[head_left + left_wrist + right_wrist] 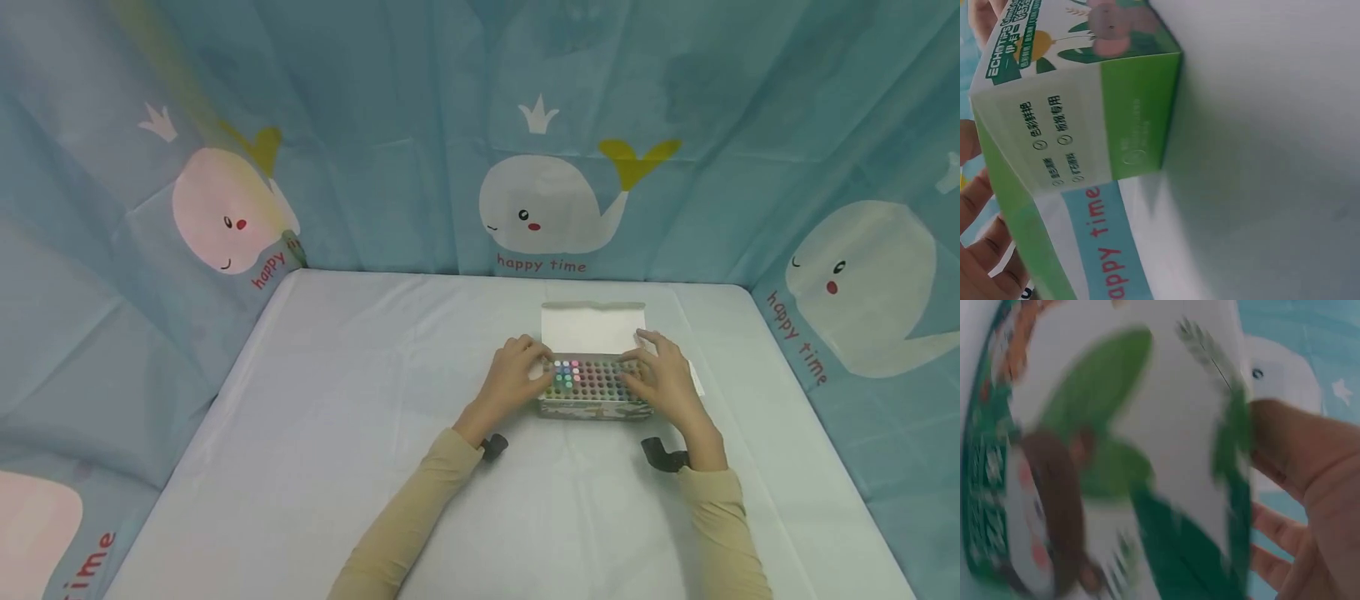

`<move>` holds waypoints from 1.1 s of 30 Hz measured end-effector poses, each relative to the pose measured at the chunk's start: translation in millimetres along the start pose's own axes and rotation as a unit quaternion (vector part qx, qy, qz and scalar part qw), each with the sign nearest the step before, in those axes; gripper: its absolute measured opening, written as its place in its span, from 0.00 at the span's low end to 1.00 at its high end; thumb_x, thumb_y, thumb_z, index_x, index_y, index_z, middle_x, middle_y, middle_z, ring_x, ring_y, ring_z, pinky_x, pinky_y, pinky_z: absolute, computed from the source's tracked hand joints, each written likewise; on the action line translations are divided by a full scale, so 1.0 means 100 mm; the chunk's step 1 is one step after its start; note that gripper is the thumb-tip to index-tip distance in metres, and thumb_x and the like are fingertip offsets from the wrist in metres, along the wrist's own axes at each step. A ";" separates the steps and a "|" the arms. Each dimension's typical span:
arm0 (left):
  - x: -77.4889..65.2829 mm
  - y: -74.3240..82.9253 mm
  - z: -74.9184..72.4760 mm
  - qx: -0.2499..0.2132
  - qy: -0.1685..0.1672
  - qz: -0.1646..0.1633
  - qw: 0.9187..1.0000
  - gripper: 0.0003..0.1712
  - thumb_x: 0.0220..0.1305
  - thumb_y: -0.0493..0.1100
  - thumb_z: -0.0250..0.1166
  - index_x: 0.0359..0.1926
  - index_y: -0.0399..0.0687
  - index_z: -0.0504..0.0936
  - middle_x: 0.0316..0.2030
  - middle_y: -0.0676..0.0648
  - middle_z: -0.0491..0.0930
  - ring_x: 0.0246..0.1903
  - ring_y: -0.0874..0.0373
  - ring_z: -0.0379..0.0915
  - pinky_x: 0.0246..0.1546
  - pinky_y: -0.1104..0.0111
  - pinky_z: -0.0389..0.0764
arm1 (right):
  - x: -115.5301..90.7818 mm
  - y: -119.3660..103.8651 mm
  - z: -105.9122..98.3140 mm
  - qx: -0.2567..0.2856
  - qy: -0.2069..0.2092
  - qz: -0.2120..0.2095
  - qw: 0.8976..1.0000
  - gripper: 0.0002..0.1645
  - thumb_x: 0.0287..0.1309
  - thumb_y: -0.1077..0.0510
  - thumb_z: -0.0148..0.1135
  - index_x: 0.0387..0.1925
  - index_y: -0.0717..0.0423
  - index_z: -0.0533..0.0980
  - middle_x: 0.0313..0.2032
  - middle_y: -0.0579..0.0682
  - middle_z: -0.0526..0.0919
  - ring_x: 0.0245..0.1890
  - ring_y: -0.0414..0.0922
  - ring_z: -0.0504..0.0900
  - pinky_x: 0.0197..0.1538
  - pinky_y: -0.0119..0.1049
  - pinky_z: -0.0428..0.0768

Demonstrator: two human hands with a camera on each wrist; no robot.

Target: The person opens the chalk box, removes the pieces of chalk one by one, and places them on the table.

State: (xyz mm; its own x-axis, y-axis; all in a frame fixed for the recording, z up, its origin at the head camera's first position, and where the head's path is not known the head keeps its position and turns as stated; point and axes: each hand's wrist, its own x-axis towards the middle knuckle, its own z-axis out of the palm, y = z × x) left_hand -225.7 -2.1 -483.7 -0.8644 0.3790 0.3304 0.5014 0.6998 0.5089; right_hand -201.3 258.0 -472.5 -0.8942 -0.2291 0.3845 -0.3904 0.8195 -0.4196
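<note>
A printed marker box (596, 410) stands on the white table with its lid (592, 327) folded back. Inside, rows of round ends fill a grid, and several bright-coloured markers (567, 375) cluster at the left. My left hand (513, 371) is at the box's left end, its loosely bent fingers and thumb about the top rim. Over the right part of the grid is my right hand (667, 379), thumb and fingers spread above the dark round ends. The left wrist view shows the green and white side panel (1072, 119); blurred leaf and animal prints (1110, 456) fill the right wrist view.
A white side flap (696, 379) sticks out beyond the right hand. Black wrist cameras (663, 456) hang near both wrists. Blue whale-print curtains (420, 167) stand along the back and sides of the white table (360, 367).
</note>
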 end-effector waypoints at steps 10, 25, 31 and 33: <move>0.20 0.11 0.07 0.054 -0.015 0.060 0.997 0.08 0.56 0.53 0.57 0.36 0.62 0.78 0.36 0.58 0.70 0.34 0.63 0.60 0.37 0.67 0.64 | -0.01 0.01 0.23 0.016 -0.020 -0.002 1.000 0.17 0.46 0.47 0.63 0.39 0.47 0.76 0.62 0.61 0.57 0.63 0.60 0.50 0.57 0.62 0.48; 0.32 0.21 0.10 0.098 -0.067 0.028 0.993 0.11 0.55 0.58 0.56 0.36 0.65 0.80 0.35 0.59 0.67 0.35 0.64 0.57 0.36 0.69 0.64 | -0.03 -0.01 0.28 -0.001 -0.017 0.015 1.000 0.17 0.46 0.46 0.62 0.38 0.47 0.75 0.60 0.60 0.60 0.62 0.59 0.53 0.58 0.59 0.50; 0.34 0.20 0.13 0.096 -0.067 0.029 0.993 0.10 0.56 0.57 0.56 0.36 0.64 0.80 0.35 0.60 0.67 0.34 0.64 0.56 0.35 0.72 0.62 | -0.02 -0.01 0.28 -0.001 -0.015 0.013 1.000 0.17 0.46 0.46 0.62 0.38 0.46 0.75 0.60 0.59 0.60 0.62 0.59 0.53 0.58 0.59 0.50; 0.33 0.18 0.14 0.098 -0.063 0.030 0.993 0.10 0.56 0.57 0.55 0.36 0.64 0.79 0.36 0.60 0.68 0.35 0.64 0.57 0.37 0.71 0.62 | -0.02 0.00 0.28 0.000 -0.016 0.012 1.000 0.17 0.46 0.46 0.62 0.38 0.46 0.76 0.60 0.59 0.60 0.62 0.58 0.53 0.58 0.59 0.50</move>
State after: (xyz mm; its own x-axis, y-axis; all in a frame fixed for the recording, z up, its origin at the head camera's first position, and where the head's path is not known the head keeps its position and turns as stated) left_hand -245.7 31.9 -474.4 -0.8370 0.4877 0.2482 0.5462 0.7727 0.3234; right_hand -205.9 243.4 -496.6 -0.9097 -0.2271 0.3476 -0.3697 0.8243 -0.4288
